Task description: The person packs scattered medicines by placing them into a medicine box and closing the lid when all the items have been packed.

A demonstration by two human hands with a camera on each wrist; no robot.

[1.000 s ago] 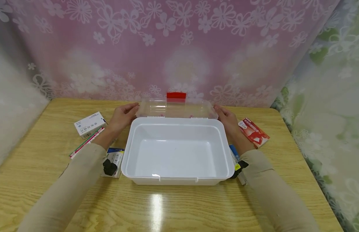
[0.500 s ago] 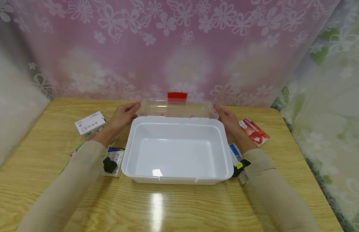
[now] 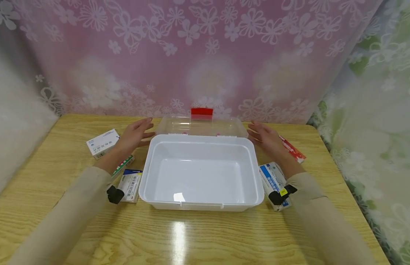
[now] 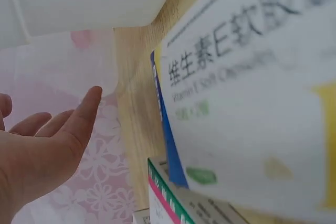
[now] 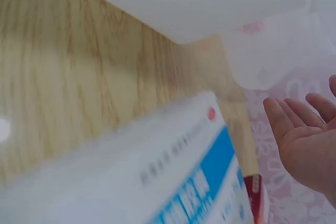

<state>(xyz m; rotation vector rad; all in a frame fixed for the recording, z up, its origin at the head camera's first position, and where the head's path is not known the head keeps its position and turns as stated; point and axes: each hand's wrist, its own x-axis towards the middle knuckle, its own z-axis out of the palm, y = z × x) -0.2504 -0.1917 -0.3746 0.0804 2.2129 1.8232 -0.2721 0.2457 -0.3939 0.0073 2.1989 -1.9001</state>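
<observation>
A white plastic storage box [image 3: 201, 173] stands on the table with its clear lid [image 3: 175, 126] tipped back behind it; the lid has a red latch [image 3: 202, 111]. My left hand [image 3: 136, 135] is just left of the lid, fingers spread and holding nothing. On the other side my right hand [image 3: 262, 138] is likewise beside the lid's right end, fingers loosely extended. The left wrist view shows a vitamin E soft capsule box [image 4: 236, 87] close below the left wrist. Under the right wrist lies a blue-and-white medicine box [image 5: 194, 182].
Left of the storage box are a white medicine carton [image 3: 103, 142] and a green-and-white carton [image 3: 123, 165], partly behind the left arm. A red medicine box [image 3: 292, 149] lies at the right, partly covered by the right arm. A floral curtain [image 3: 211, 55] hangs behind the wooden table [image 3: 205, 235].
Both hands have let go of the lid's ends and moved outward, fingers opening. The lid stays tipped back. More of the blue-and-white box shows beside the right wrist.
</observation>
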